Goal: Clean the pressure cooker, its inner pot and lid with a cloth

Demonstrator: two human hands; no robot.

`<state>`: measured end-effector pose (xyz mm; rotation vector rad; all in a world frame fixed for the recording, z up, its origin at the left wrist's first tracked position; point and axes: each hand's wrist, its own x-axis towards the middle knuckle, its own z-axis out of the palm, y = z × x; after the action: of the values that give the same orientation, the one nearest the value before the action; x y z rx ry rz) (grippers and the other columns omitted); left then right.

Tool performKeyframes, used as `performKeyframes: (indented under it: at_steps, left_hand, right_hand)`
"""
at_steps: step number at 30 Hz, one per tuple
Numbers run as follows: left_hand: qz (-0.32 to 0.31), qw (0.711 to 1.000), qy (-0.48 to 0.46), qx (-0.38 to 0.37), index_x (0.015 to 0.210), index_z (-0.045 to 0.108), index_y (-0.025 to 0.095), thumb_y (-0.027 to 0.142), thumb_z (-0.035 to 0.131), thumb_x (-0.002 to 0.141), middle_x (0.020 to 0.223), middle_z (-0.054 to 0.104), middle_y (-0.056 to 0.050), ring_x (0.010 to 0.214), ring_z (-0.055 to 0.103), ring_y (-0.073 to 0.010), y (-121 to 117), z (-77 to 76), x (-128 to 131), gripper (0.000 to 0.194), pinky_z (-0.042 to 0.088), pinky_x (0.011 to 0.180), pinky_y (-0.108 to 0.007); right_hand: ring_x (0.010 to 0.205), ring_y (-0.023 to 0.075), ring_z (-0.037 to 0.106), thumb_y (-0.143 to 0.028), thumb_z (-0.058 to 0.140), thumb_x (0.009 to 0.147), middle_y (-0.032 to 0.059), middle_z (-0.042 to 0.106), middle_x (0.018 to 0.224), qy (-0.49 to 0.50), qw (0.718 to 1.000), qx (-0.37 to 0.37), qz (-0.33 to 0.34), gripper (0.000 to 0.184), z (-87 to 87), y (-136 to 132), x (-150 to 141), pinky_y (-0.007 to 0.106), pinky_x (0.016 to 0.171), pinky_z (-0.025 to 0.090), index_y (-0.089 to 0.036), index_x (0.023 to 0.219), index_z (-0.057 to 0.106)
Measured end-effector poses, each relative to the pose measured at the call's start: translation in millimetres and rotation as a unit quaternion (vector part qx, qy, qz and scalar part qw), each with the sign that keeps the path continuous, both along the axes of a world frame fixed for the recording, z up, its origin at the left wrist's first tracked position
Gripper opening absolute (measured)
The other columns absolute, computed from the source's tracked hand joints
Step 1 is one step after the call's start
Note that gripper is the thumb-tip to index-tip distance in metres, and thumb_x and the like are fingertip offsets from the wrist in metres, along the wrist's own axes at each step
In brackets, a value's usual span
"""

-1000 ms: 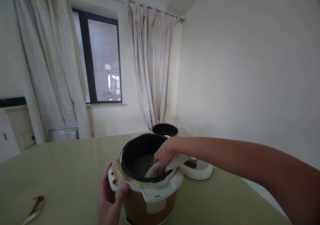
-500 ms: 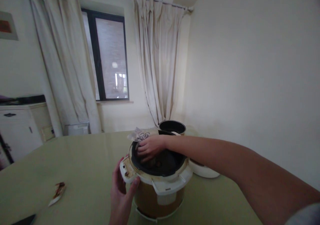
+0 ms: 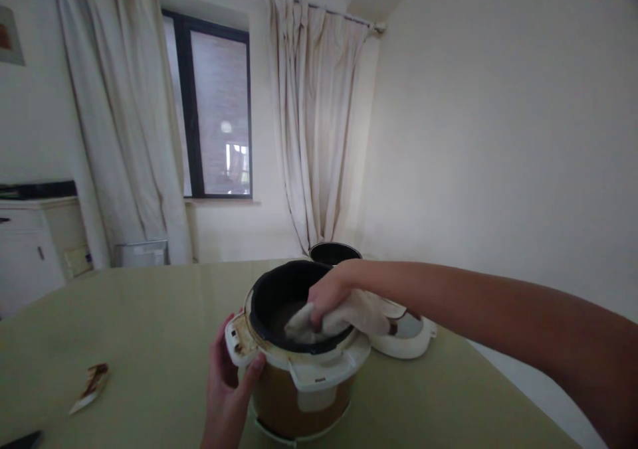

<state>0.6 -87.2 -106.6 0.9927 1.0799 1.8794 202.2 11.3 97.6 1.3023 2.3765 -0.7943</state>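
A rice cooker body [image 3: 304,396] with a white, stained rim and brownish side stands upright on the table, its dark inside open to view. My left hand [image 3: 232,376] grips the stained handle at the rim's left, thumb in front and fingers behind. Reaching in from the right, my right hand [image 3: 329,296] is closed on a whitish cloth [image 3: 312,326]. Part of that cloth lies inside the cooker, against its inner wall, and the rest hangs over the right rim. Some fingers of my right hand are hidden by the cloth.
Behind the cooker stands a dark inner pot [image 3: 335,252]. To the right lies a white lid [image 3: 406,343]. A brown-stained white scrap [image 3: 92,386] and the tip of a dark object [image 3: 24,440] are on the green table [image 3: 149,329] at left.
My right hand has moved from the cooker's left inner side to its right side. The cloth now shows beneath it, draped over the right rim. My left hand keeps its hold.
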Motion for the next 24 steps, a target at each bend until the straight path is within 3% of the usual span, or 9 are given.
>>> performKeyframes:
  at_steps: [2,6,10,13,16,18,20,22,24]
  left_hand:
    - [-0.005,1.0,-0.001,0.004,0.159,0.048,0.033,0.056,0.096,0.071,0.163,0.057,-0.012,0.148,0.057,-0.0383,0,-1.3,1,0.103,0.047,0.124,-0.054]
    - [-0.009,1.0,-0.001,0.002,0.164,0.042,0.036,0.057,0.093,0.074,0.169,0.052,-0.009,0.154,0.052,-0.0363,-1,-1.8,2,0.105,0.044,0.127,-0.051]
    - [-0.013,1.0,0.012,-0.01,0.161,0.046,0.034,0.058,0.093,0.074,0.166,0.055,-0.01,0.151,0.055,-0.0374,-2,-1.9,1,0.102,0.047,0.125,-0.052]
    - [-0.003,1.0,0.007,0.001,0.16,0.047,0.032,0.059,0.091,0.077,0.165,0.055,-0.012,0.151,0.055,-0.0383,-3,0.9,4,0.098,0.043,0.127,-0.054]
    - [0.003,1.0,0.007,0.011,0.161,0.046,0.032,0.059,0.088,0.08,0.166,0.053,-0.012,0.153,0.052,-0.0369,-7,6.2,10,0.094,0.041,0.129,-0.052]
    - [0.007,1.0,0.007,0.003,0.161,0.045,0.031,0.06,0.088,0.08,0.166,0.054,-0.013,0.152,0.053,-0.0371,-10,8.9,11,0.096,0.042,0.128,-0.052]
    - [0.015,1.0,0.011,-0.004,0.161,0.045,0.03,0.061,0.088,0.08,0.164,0.055,-0.014,0.15,0.055,-0.037,-11,9.9,10,0.097,0.043,0.127,-0.052]
    - [0.016,1.0,0.021,0.003,0.159,0.047,0.03,0.06,0.089,0.079,0.162,0.057,-0.013,0.148,0.057,-0.0359,-10,9.0,7,0.096,0.046,0.124,-0.049]
    - [0.008,1.0,0.027,0.015,0.157,0.05,0.031,0.058,0.091,0.077,0.161,0.059,-0.012,0.147,0.059,-0.0355,-9,6.5,3,0.095,0.05,0.121,-0.047]
  right_hand:
    - [0.086,0.0218,0.074,-0.038,0.081,0.084,0.0027,0.077,0.093,0.105,0.988,-0.11,-0.036,0.025,7.3,-6,-17,0.032,0.078,0.061,-0.017,0.095,0.075]
    - [0.096,0.0183,0.072,-0.033,0.082,0.085,-0.0015,0.075,0.114,0.324,0.93,-0.16,-0.061,0.038,-1.3,-18,-31,0.025,0.077,0.058,-0.025,0.12,0.07]
    - [0.077,0.0184,0.071,-0.034,0.086,0.078,-0.0005,0.075,0.098,0.167,0.947,-0.254,-0.108,0.035,-6.8,-20,-3,0.029,0.068,0.059,-0.023,0.108,0.072]
    - [0.075,0.0187,0.07,-0.031,0.086,0.077,0.0013,0.074,0.092,0.112,0.961,-0.22,-0.124,0.029,0.3,-24,10,0.029,0.066,0.058,-0.019,0.1,0.073]
    - [0.086,0.0191,0.069,-0.036,0.083,0.083,0.0007,0.073,0.103,0.271,0.939,-0.178,-0.11,0.036,2.7,-36,-5,0.028,0.071,0.056,-0.023,0.114,0.07]
    - [0.095,0.0192,0.067,-0.044,0.085,0.085,-0.0006,0.071,0.107,0.339,0.931,-0.114,-0.067,0.043,0.7,-46,-20,0.027,0.078,0.054,-0.025,0.118,0.066]
    - [0.103,0.0196,0.064,-0.055,0.084,0.087,-0.0011,0.068,0.11,0.341,0.938,-0.054,-0.016,0.046,0.3,-54,-26,0.027,0.086,0.051,-0.026,0.117,0.065]
    - [0.111,0.0206,0.062,-0.061,0.078,0.092,-0.0006,0.066,0.113,0.311,0.949,-0.024,0.042,0.044,4.6,-59,-16,0.028,0.095,0.049,-0.026,0.117,0.066]
    - [0.116,0.0212,0.061,-0.053,0.083,0.089,-0.0002,0.065,0.116,0.276,0.956,-0.003,0.101,0.038,13.5,-62,6,0.029,0.103,0.047,-0.026,0.114,0.071]
